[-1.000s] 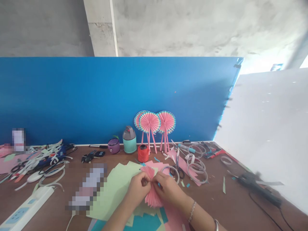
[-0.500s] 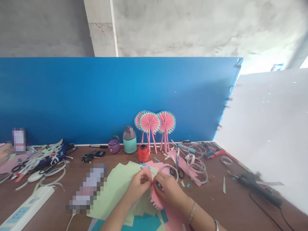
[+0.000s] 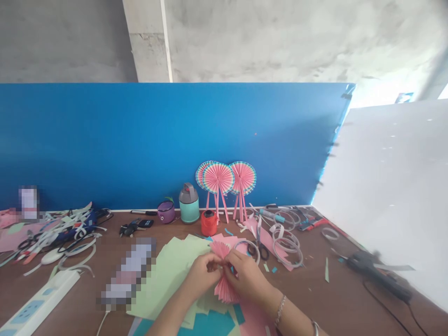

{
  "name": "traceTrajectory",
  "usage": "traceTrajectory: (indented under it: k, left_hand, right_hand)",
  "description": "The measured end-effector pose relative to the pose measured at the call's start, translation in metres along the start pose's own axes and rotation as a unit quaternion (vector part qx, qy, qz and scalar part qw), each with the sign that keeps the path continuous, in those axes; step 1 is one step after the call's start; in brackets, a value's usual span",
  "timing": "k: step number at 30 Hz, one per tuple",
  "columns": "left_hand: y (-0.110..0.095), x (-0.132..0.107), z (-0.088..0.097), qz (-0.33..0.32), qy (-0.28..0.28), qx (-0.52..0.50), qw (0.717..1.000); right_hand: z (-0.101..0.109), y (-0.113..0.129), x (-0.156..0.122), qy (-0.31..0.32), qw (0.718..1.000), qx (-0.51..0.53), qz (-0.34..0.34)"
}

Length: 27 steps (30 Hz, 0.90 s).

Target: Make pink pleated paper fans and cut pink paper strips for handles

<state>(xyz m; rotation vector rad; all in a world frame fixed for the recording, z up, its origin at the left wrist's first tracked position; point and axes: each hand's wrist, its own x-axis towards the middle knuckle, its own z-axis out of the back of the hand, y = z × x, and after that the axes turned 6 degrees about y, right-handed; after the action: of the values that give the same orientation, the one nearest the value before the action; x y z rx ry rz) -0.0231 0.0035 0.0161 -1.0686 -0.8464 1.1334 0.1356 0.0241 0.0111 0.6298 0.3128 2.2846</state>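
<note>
Two forearms (image 3: 177, 303) inward, left hand (image 3: 203, 274) and right hand (image 3: 247, 275) in pinched grip on pleated pink paper (image 3: 226, 293)

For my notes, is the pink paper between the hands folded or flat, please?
Folded: the pink paper shows narrow pleats, fanned out at both ends.

The near desk (image 3: 301, 303) is passable rightward until a probable glue gun (image 3: 381, 280).

One view, from the worker's head. Faces forward and slightly down, across tabletop (image 3: 297, 298) to blue partition (image 3: 147, 140); hands (image 3: 247, 273) near, low centre; concrete (image 3: 262, 42) fills upper frame.
</note>
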Motion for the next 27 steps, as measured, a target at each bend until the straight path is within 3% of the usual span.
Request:
traceTrajectory:
  k: [5,10,15,22,27]
  left_hand:
    - [0.0059,0.0024,-0.0023,-0.002,0.002,-0.032,0.999]
    - [0.0088,0.0050,0.0037,0.035,0.045,-0.064,0.996]
    - [0.0078,0.0047,0.0043,0.055,0.052,-0.067,0.995]
    - [0.0067,0.0019,0.0042,0.016,0.003,-0.016,1.000]
    - [0.0060,-0.0005,0.0033,-0.017,-0.045,0.120,0.992]
  right_hand:
    - [0.0012,-0.0019,-0.0014,0.012,1.000,-0.001,0.013]
    - [0.0014,-0.0042,-0.0015,0.038,0.997,-0.057,0.038]
    - [-0.0007,-0.0044,-0.0020,0.046,0.994,-0.085,0.045]
    - [0.0013,-0.0022,-0.0017,0.030,1.000,-0.006,0.006]
    - [0.0012,-0.0011,-0.0016,0.032,0.996,0.075,-0.037]
